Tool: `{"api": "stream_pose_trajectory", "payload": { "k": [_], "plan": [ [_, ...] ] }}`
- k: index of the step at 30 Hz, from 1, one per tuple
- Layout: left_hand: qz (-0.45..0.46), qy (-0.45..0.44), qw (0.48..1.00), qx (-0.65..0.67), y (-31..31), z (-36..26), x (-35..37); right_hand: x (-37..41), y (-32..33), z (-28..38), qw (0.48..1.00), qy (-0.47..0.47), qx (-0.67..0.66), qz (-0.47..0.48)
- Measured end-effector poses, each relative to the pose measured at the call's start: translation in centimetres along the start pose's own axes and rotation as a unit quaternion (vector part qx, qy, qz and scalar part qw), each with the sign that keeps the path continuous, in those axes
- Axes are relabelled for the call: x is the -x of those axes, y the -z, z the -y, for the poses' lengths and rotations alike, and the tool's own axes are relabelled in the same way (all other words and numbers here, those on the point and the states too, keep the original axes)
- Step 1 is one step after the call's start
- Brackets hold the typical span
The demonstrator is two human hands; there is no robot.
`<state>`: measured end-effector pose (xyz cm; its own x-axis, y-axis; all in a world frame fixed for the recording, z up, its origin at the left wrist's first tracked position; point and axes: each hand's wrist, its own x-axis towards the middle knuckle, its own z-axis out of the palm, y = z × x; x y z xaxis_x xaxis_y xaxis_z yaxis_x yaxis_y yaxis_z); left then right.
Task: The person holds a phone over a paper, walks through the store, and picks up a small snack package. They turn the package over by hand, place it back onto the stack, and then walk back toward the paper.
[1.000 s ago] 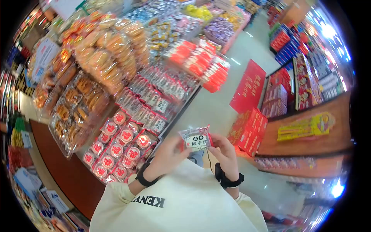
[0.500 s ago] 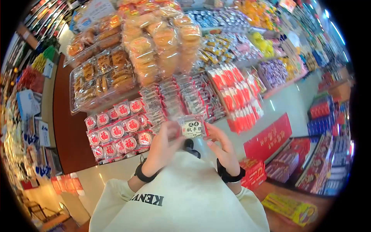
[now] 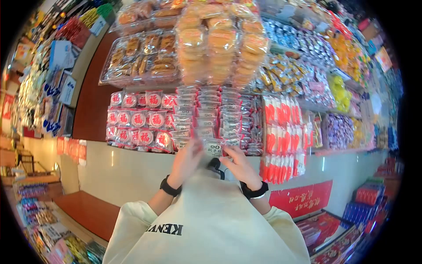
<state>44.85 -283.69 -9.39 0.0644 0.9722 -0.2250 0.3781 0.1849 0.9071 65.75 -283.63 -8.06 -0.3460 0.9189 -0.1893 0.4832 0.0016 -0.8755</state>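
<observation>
A small clear packet with dark print (image 3: 214,148) is held between both hands at the front edge of the display. My left hand (image 3: 188,160) is closed at its left end, slightly blurred. At its right end, the thumb and fingers of my right hand (image 3: 239,165) pinch it. Just beyond lie rows of similar wrapped packets (image 3: 206,112). To their left are stacked round packets with red characters (image 3: 138,119); to their right stand red and white packets (image 3: 283,136).
Behind are bagged round pastries (image 3: 209,42) and a clear tray of brown pastries (image 3: 140,59). Bins of wrapped sweets (image 3: 281,72) fill the back right. A red sign (image 3: 303,198) hangs low at the right, above boxed goods (image 3: 321,233).
The view has turned, so the display now lies straighter ahead and further right. Both hands still hold the packet, now closer to the rows of similar packets.
</observation>
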Motion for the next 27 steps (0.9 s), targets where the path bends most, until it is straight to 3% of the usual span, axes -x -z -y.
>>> {"api": "stream_pose_trajectory", "payload": {
  "k": [4, 7, 8, 12, 16, 20, 22, 27],
  "plan": [
    [-0.067, 0.009, 0.990, -0.123, -0.8, 1.0, 0.1, -1.7, -2.0, -2.1, 0.997, -0.002, -0.063, 0.044],
    [-0.120, -0.085, 0.947, -0.285, -0.8, 0.9, -0.5, -2.4, -4.0, -3.9, 0.991, 0.014, -0.129, 0.038],
    [-0.166, -0.112, 0.946, -0.256, -1.4, 1.5, -0.7, -2.6, -4.5, -4.3, 0.989, 0.024, -0.146, 0.029],
    [-0.078, -0.032, 0.990, -0.112, -1.6, 2.3, -1.4, -3.2, -5.3, -3.9, 0.970, -0.052, -0.237, 0.014],
    [-0.043, 0.029, 0.997, 0.063, -0.5, 1.7, -0.8, -3.7, -5.5, -4.0, 0.966, -0.071, -0.249, 0.005],
    [0.037, 0.010, 0.995, 0.096, 2.8, 2.8, 1.0, -3.3, -6.6, -2.0, 0.970, -0.054, -0.229, -0.050],
    [0.000, -0.007, 0.995, 0.099, 5.3, 3.8, 2.7, -3.0, -7.7, -1.7, 0.962, -0.034, -0.260, -0.071],
    [-0.059, -0.034, 0.985, 0.160, 14.2, 6.0, 8.1, -2.2, -11.5, 4.2, 0.975, -0.015, -0.178, -0.133]
  ]
}}
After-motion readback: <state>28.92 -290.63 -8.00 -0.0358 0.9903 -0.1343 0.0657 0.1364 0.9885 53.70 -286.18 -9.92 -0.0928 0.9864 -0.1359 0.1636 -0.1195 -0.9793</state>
